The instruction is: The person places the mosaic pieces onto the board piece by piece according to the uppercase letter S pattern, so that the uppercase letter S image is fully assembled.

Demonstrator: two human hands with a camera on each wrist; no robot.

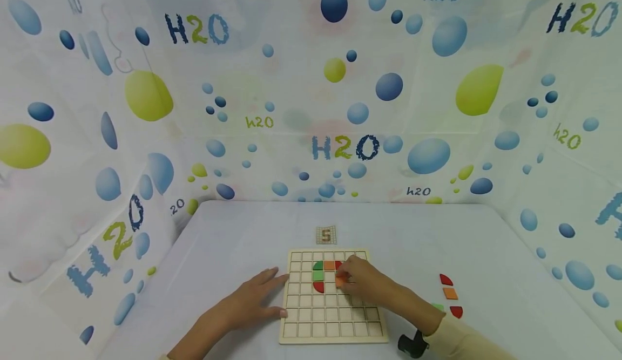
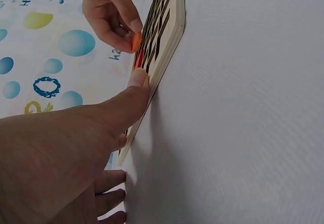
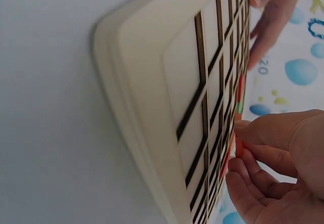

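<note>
A pale wooden grid board lies on the white table. Set in its upper cells are a green quarter-round tile, an orange square tile, a green square tile and a red quarter-round tile. Another red tile shows partly behind my right hand. That hand pinches an orange tile between thumb and fingers, close over the board. With fingers extended, my left hand rests along the left side, thumb against the board's edge.
Behind the board lies a small gridded card with an S-like figure. To the right are loose tiles: a red quarter-round, an orange square, another red piece and a green one partly covered by my right arm.
</note>
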